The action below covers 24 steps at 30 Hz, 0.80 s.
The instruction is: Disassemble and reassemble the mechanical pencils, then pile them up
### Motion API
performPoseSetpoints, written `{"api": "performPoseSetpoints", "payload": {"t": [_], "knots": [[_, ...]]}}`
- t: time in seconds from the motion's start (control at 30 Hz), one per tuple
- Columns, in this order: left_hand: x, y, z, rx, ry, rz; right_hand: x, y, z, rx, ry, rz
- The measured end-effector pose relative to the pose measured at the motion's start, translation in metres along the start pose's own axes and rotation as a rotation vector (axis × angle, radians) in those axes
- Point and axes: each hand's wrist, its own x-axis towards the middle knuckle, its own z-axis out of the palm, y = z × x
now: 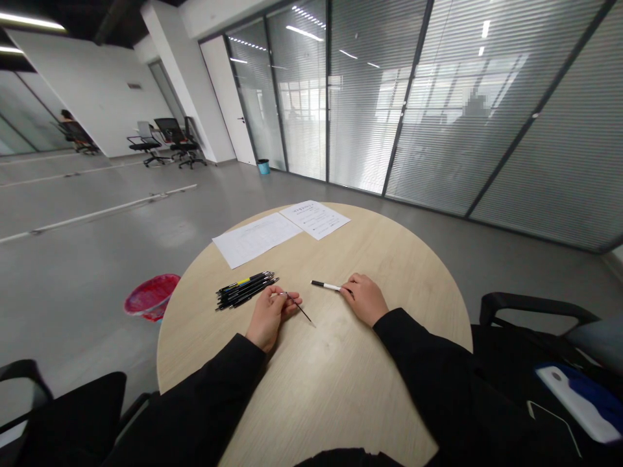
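Observation:
Over the middle of the round table, my left hand (271, 316) is closed, pinching a thin dark pen refill (302, 311) between thumb and fingers. The refill slants down to the right, its tip close to the tabletop. My right hand (366, 299) rests on the table, fingers curled round one end of a white pen with a black cap (331, 287). The capped end points left; the other end is hidden by my fingers. Just left of my left hand lies a pile of several black pens (247, 290), one with a yellow part.
Two printed paper sheets (257, 239) lie at the far side of the wooden table (389, 246). A red-lined bin (152, 295) stands on the floor at the left. Black chairs (540, 305) flank the table; a white phone-like object (579, 402) lies on the right one.

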Motion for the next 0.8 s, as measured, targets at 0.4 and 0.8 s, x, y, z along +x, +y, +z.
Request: {"api": "performPoseSetpoints", "payload": {"t": [0.4, 0.8], "knots": [[0.002, 0.000, 0.000, -0.013, -0.028, 0.001, -0.002, -0.021, -0.009, -0.032, 0.054, -0.008], [0.000, 0.000, 0.004, -0.047, -0.054, -0.009, -0.015, -0.058, 0.006, 0.265, -0.097, -0.108]]}}
